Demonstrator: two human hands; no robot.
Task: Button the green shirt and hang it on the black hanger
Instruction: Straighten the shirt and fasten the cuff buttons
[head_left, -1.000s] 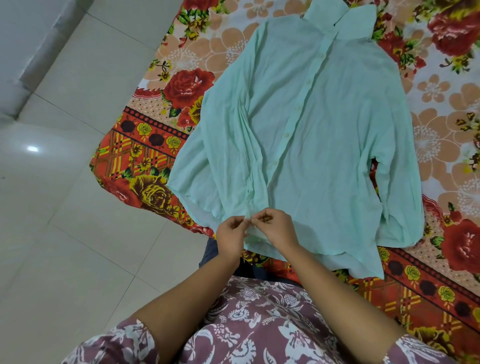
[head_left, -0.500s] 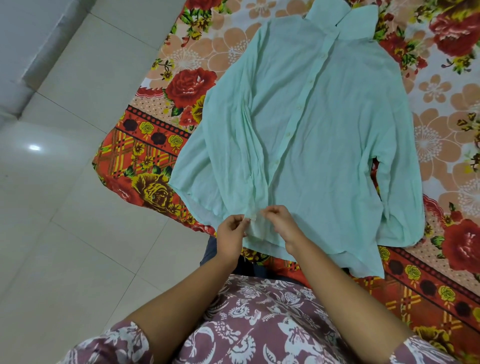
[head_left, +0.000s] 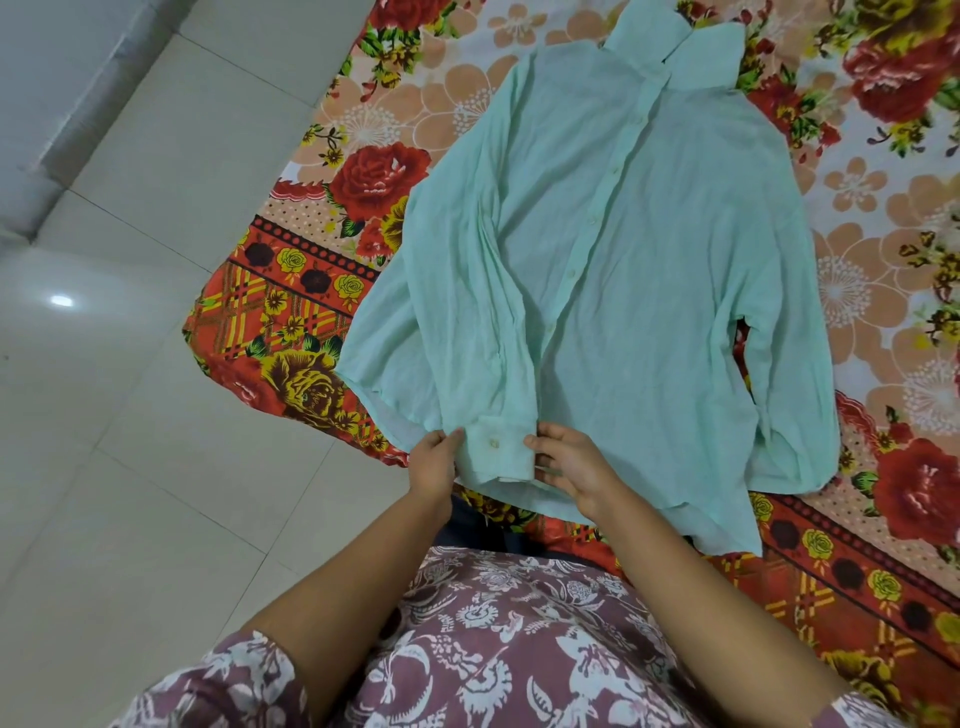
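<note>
A pale green shirt (head_left: 649, 270) lies front up on a flowered bed sheet (head_left: 322, 291), collar away from me, with a row of small buttons down its placket. Its left sleeve lies folded over the front, and the sleeve's cuff (head_left: 498, 452) with one white button sits at the near hem. My left hand (head_left: 434, 462) holds the cuff's left edge between thumb and fingers. My right hand (head_left: 569, 462) holds the cuff's right edge the same way. No black hanger is in view.
The bed's corner (head_left: 208, 332) juts over a pale tiled floor (head_left: 119, 415) to the left. A wall base (head_left: 62, 130) runs along the far left. My patterned maroon dress (head_left: 493, 649) fills the bottom of the view.
My hands were pinched close together at the cuff. They have now moved apart to its two edges, and the cuff lies spread flat with its button showing.
</note>
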